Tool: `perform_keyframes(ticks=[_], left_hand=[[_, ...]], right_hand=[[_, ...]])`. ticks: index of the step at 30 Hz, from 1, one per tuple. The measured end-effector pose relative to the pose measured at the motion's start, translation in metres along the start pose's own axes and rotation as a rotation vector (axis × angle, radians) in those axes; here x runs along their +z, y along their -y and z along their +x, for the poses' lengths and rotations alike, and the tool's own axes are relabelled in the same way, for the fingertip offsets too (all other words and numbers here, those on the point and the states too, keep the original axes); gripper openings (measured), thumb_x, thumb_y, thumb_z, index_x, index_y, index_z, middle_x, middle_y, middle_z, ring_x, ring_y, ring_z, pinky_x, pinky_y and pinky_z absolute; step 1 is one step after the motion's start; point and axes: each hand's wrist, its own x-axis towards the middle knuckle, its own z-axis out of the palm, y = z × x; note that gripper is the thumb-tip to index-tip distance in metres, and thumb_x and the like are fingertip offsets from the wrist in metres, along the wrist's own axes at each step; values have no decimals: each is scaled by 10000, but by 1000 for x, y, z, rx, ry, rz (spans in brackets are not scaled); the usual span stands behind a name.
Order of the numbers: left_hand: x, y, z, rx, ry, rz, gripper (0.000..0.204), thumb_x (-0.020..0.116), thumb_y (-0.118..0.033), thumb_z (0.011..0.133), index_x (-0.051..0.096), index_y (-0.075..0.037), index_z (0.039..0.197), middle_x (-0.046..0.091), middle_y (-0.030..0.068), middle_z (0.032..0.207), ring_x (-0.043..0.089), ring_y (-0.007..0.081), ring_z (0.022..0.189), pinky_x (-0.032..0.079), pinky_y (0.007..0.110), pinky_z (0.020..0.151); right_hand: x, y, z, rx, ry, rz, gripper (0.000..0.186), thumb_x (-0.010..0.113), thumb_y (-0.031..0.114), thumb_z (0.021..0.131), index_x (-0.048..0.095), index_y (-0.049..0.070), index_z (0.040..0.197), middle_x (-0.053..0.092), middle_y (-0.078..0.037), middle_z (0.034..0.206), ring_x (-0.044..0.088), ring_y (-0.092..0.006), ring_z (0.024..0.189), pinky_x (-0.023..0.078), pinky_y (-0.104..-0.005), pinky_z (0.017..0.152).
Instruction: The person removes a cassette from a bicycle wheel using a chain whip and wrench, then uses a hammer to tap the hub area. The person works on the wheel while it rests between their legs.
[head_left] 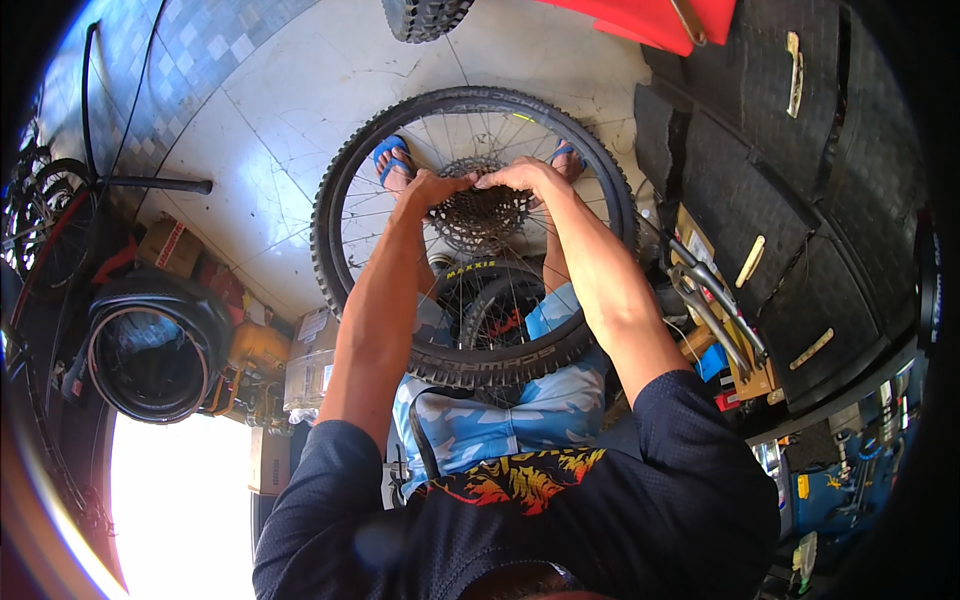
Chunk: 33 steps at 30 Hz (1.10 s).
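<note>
A bicycle wheel with a knobby black tire (pixel 330 220) lies across my lap and legs, between my blue-sandaled feet. At its hub is a wide multi-cog cassette (pixel 477 222). My left hand (pixel 437 188) is closed on the upper left of the cassette, thumb reaching toward the middle. My right hand (pixel 518 178) is closed on its upper right, fingertips close to the left thumb. The fingertips under the cogs are partly hidden. Below the wheel another tire (pixel 468 282) with yellow lettering shows between my legs.
Bicycle wheels and parts (pixel 40 230), boxes (pixel 170 245) and a round black tub-like item (pixel 150 340) line the left. Black cabinets (pixel 760 180), a fork-like part (pixel 710 300) and a tool board (pixel 850 480) are at right. A red object (pixel 650 20) and another tire (pixel 425 15) sit ahead.
</note>
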Motion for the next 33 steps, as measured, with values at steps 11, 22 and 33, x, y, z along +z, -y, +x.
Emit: perform_keyframes(ticks=[11, 22, 33], left_hand=[[0, 1, 7, 18, 49, 49, 962, 804, -675, 743, 640, 128, 1247, 681, 235, 1223, 699, 351, 1006, 590, 472, 564], [-6, 4, -17, 74, -108, -91, 908, 847, -614, 737, 642, 106, 1251, 690, 223, 1206, 683, 351, 1042, 586, 468, 667], [-10, -2, -20, 112, -103, -50, 1018, 870, -608, 704, 519, 108, 1337, 627, 283, 1284, 629, 357, 1191, 564, 458, 878]], right_hand=[[6, -8, 6, -3, -27, 87, 1096, 928, 558, 634, 533, -171, 1351, 578, -303, 1386, 577, -367, 1274, 499, -451, 985], [7, -12, 5, -65, -66, 119, 1280, 942, 552, 623, 336, -187, 1473, 480, -349, 1467, 501, -386, 1368, 463, -434, 1073], [6, -16, -12, -131, -38, 186, 1332, 910, 618, 641, 280, -180, 1501, 439, -364, 1490, 458, -406, 1404, 404, -428, 1131]])
